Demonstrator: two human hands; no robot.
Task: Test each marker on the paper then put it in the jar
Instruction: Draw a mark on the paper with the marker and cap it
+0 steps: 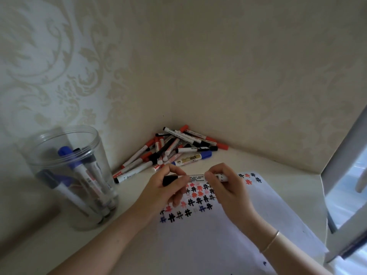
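- Both hands hold one marker (196, 178) level above the paper (228, 231), near the middle of the desk.
- The left hand (168, 187) grips the marker's black cap end: thumb and forefinger pinch it, and the other fingers curl under.
- The right hand (224, 185) pinches the white barrel at the other end between thumb and fingertips; the barrel's tail pokes out past the knuckles.
- The cap looks seated on the barrel, though the fingers hide the joint, so I cannot tell for sure.
- A thin bracelet (271, 242) sits on the right wrist.
- The paper lies on the desk's near right part, with one corner pointing toward the right wall. Rows of small hash marks (195, 203) in black, red and blue cross its upper left part, under and just below the hands; a few more lie near its far corner.
- A clear jar (67, 175) stands upright at the desk's left edge, close to the left wall. It holds several markers leaning inside, caps up, one blue and others dark.
- A pile of markers (172, 149) fills the desk's far corner where the two walls meet, with red, black and blue caps mixed. Its nearest pens lie just beyond the left hand.
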